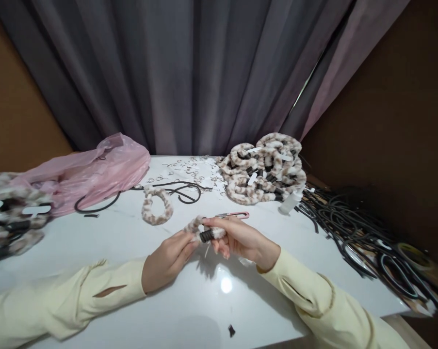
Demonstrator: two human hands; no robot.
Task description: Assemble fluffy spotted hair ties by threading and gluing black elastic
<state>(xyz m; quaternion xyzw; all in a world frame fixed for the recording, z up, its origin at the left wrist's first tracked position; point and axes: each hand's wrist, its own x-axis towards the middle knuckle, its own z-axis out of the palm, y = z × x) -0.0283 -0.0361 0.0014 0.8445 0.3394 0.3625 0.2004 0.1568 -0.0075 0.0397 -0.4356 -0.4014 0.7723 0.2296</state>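
Both hands hold a fluffy white-and-brown ring just above the white table. My left hand grips its left side with closed fingers. My right hand pinches the right side, thumb on top. Between them shows a black ribbed section of the ring, and a thin pale strand hangs below it. Just behind my right hand lie small thread snips with a pink handle. Another fluffy ring rests on the table behind my left hand. Parts of the held ring are hidden by my fingers.
A pile of tagged fluffy rings stands at the back right, a white bottle beside it. Many black cords cover the right edge. At left lie a pink plastic bag and more rings. Small loops scatter at the back.
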